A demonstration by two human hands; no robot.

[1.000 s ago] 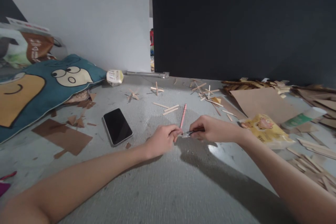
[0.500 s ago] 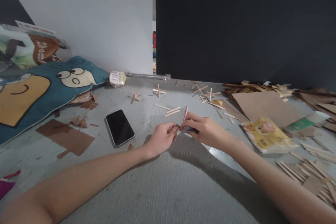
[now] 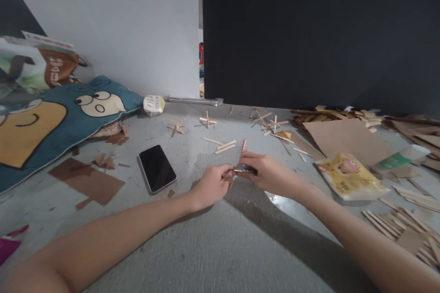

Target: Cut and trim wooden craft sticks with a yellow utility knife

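Note:
My left hand (image 3: pixel 215 182) is closed in a pinch on a small brown piece (image 3: pixel 227 173), probably paper or card, mostly covered by the fingers. Closed just to its right, my right hand (image 3: pixel 270 170) grips a small dark-handled tool (image 3: pixel 250 170) with a thin metal tip pointing left at the brown piece. Whether it is a knife or scissors I cannot tell. A red-and-white striped stick (image 3: pixel 244 145), like a pencil or straw, rises from behind the right fingers. Just beyond the hands lie several flat wooden craft sticks (image 3: pixel 226 146).
A phone (image 3: pixel 157 169) and brown paper (image 3: pixel 87 181) lie left, near a blue cushion (image 3: pixel 129 96). Small crossed-stick figures (image 3: pixel 207 120) stand farther back. A yellow tissue pack (image 3: pixel 352 177), a glue tube (image 3: pixel 395 159) and piled sticks (image 3: pixel 400 222) occupy the right.
My right hand has turned slightly, so the tool's dark handle and metal tip show more. The left fingers have shifted a little, still pinching the brown piece.

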